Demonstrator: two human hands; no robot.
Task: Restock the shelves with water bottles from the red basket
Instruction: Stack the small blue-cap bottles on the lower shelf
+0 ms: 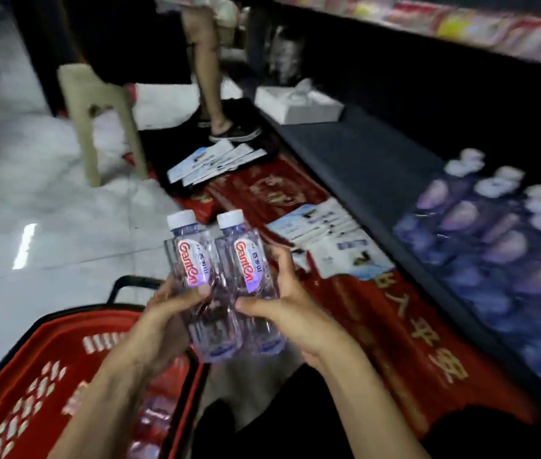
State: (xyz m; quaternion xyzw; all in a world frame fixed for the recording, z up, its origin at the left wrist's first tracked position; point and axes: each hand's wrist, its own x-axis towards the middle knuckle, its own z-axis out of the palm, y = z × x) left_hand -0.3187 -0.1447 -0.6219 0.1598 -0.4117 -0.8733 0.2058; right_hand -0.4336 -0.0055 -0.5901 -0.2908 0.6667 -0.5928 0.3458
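Two clear water bottles with white caps and red lettering are held upright side by side above the floor. My left hand grips the left water bottle; my right hand grips the right water bottle. Below them at the lower left stands the red basket, with at least one more bottle lying inside. The low dark shelf runs along the right, and a group of white-capped water bottles stands on it.
A red mat with loose leaflets lies along the shelf's foot. Another person's leg stands at the far end, beside a beige plastic stool. A white box sits on the shelf. An upper shelf holds packaged goods.
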